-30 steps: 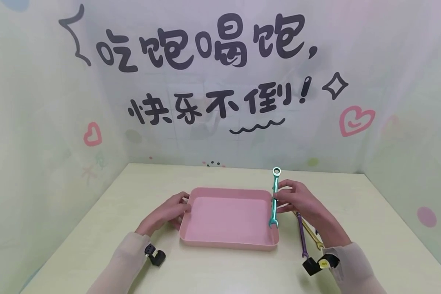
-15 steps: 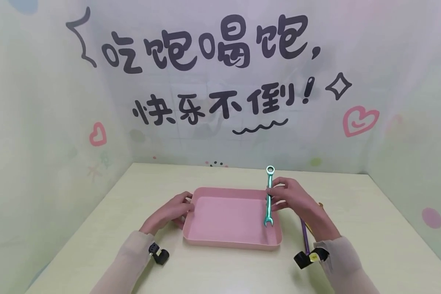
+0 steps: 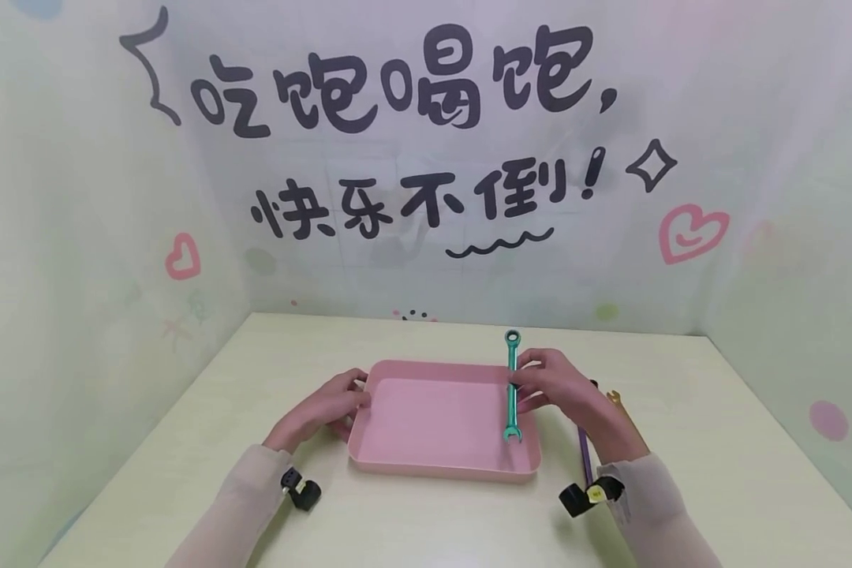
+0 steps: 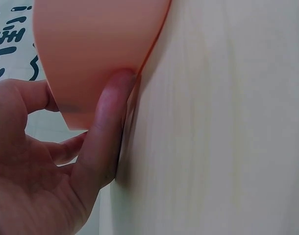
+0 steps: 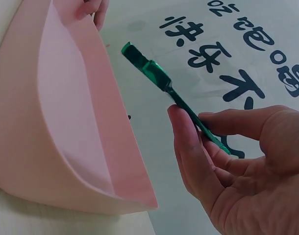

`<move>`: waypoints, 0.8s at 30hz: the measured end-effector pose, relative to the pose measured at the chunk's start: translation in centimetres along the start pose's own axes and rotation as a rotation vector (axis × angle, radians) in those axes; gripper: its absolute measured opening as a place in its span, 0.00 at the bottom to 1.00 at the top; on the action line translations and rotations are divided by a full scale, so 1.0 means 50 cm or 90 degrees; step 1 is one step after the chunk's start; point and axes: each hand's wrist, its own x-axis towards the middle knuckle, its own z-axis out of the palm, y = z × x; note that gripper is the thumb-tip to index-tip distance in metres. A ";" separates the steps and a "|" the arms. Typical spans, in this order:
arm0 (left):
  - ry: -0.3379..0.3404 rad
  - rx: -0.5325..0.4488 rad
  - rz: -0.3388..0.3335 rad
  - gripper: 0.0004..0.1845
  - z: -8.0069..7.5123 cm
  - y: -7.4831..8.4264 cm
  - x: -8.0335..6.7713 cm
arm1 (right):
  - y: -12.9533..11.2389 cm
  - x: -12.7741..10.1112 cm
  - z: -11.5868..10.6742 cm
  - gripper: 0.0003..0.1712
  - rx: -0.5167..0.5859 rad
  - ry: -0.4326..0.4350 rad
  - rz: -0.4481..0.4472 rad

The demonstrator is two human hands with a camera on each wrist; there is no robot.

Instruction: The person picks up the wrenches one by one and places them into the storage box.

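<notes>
A shallow pink tray (image 3: pixel 433 426) lies on the table. My left hand (image 3: pixel 334 402) grips its left end; in the left wrist view the thumb (image 4: pixel 112 107) presses the outer wall while a finger bends over the rim. Between thumb and fingers, my right hand (image 3: pixel 557 383) pinches a shiny green combination wrench (image 3: pixel 512 406). The wrench stands nearly upright in the head view, ring end up and open end down, above the right part of the tray. From the right wrist, the wrench (image 5: pixel 157 74) shows edge-on, apart from the tray wall (image 5: pixel 105 132).
A purple wrench (image 3: pixel 585 457) and a gold wrench (image 3: pixel 616 399) lie on the table (image 3: pixel 426 521) right of the tray, partly hidden by my right forearm. Behind the table hangs a pale cloth (image 3: pixel 369 276) with large dark writing.
My right hand has carried the green wrench leftward, from the tray's right rim to above its inside. The left hand keeps its place on the tray, which stays put.
</notes>
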 end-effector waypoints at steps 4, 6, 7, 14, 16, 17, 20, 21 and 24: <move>0.001 0.001 -0.002 0.28 0.001 0.001 0.002 | 0.003 0.002 0.007 0.12 -0.022 0.000 0.008; 0.004 0.003 -0.002 0.29 0.001 0.002 0.002 | 0.004 0.002 0.010 0.13 -0.034 0.001 0.007; 0.005 0.005 -0.003 0.29 0.002 0.002 0.002 | 0.004 0.002 0.011 0.13 -0.041 0.000 0.007; 0.004 0.008 -0.007 0.30 0.001 0.004 0.003 | 0.007 0.001 0.024 0.12 -0.075 0.024 0.033; 0.006 0.009 -0.007 0.30 0.002 0.004 0.003 | 0.008 0.002 0.030 0.11 -0.083 0.035 0.043; 0.006 0.009 -0.006 0.30 0.002 0.004 0.003 | 0.008 0.003 0.033 0.11 -0.088 0.040 0.047; 0.007 0.011 -0.008 0.30 0.003 0.001 0.004 | 0.011 0.006 0.042 0.10 -0.105 0.052 0.061; 0.007 0.011 -0.009 0.30 0.003 0.001 0.003 | 0.012 0.007 0.045 0.09 -0.110 0.056 0.066; 0.010 0.013 -0.008 0.30 0.002 -0.001 0.003 | 0.014 0.009 0.051 0.07 -0.130 0.064 0.071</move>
